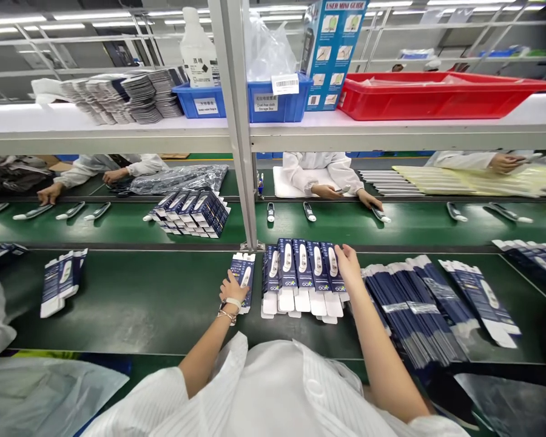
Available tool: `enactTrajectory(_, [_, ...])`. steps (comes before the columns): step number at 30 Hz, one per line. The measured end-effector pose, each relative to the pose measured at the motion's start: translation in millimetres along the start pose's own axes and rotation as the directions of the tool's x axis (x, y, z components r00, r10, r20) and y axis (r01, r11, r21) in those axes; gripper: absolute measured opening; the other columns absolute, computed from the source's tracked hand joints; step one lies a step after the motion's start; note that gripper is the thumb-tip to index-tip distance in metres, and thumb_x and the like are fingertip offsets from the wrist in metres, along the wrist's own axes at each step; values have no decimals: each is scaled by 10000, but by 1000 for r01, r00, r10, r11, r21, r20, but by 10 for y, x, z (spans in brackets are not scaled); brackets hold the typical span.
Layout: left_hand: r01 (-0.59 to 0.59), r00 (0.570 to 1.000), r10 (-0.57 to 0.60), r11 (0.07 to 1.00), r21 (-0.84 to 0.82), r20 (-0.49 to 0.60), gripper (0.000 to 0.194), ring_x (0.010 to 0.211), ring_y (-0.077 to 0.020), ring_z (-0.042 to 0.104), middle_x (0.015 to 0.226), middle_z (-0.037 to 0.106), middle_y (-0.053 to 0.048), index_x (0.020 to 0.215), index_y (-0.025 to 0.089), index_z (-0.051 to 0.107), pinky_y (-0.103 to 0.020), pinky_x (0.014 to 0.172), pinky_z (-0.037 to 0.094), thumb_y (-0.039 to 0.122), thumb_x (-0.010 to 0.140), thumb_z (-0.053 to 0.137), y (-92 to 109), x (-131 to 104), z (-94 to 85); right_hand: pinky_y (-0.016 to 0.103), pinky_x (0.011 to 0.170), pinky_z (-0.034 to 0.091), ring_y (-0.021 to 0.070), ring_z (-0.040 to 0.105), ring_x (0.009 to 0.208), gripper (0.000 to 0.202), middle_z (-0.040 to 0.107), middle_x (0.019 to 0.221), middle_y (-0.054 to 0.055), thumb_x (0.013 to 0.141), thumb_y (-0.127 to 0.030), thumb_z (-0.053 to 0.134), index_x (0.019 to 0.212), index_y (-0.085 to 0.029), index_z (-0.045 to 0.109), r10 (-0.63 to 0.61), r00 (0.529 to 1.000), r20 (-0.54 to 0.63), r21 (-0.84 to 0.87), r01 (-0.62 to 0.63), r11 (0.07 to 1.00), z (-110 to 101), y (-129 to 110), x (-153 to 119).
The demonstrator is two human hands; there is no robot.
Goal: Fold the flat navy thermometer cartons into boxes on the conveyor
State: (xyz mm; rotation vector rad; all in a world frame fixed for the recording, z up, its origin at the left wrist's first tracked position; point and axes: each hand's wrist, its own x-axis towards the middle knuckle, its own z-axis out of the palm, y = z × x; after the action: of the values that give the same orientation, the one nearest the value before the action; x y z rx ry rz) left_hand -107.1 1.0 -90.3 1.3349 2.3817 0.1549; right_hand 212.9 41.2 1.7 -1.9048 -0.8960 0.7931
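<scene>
Cartons (303,264), printed dark blue with white end flaps hanging open toward the wearer, lean in a row on the green table (131,309), between the two grips. The right grip (349,267) has its fingertips against the upper outer edge of the end carton; whether it pinches the cardboard, I cannot tell. The left grip (233,291) lies with fingers spread over the lower part of a separate carton (247,267), just beside the row. Right of the right grip are banded flattened cartons (412,306) and a loose fan of cartons (485,297); well left of the left grip sits a small carton group (64,280). Beyond both grips, a green strip (118,233) bears a carton stack (195,212) and slim devices, perhaps thermometers (309,212), one touched by a co-worker's hand (369,199). Farther and higher, a shelf (391,136) holds blue bins (279,110), a white bottle (198,54) and a red bin (437,100).
</scene>
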Motion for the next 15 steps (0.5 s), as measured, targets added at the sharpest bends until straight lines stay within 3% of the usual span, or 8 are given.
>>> enactTrajectory(4, [-51, 999, 51, 999, -9, 0, 880, 1108, -342, 448, 1230, 433, -189, 1411, 144, 138, -416, 861, 388, 409, 701, 585, -39, -57, -90, 329, 971, 366, 243, 482, 1143, 622, 458, 1307, 116, 755, -544, 448, 1260, -181, 419, -70, 996, 51, 11, 69, 998, 90, -106, -161])
enactTrajectory(10, [-80, 997, 79, 993, -88, -7, 884, 1190, -352, 324, 1269, 370, -197, 1416, 166, 108, -464, 963, 266, 286, 706, 620, 96, -201, -211, 385, 1000, 334, 271, 425, 1198, 651, 440, 1312, 160, 755, -531, 412, 1266, -128, 410, -243, 961, 133, -69, 254, 965, 318, -208, -342])
enactTrajectory(15, [-36, 999, 37, 958, -284, 0, 712, 1171, -291, 401, 1263, 408, -181, 1375, 157, 280, -372, 963, 310, 112, 720, 557, 180, -431, -397, 455, 982, 347, 322, 434, 1200, 753, 464, 1288, 201, 657, -600, 423, 1235, -119, 458, -288, 935, 208, -15, 297, 955, 387, -151, -517])
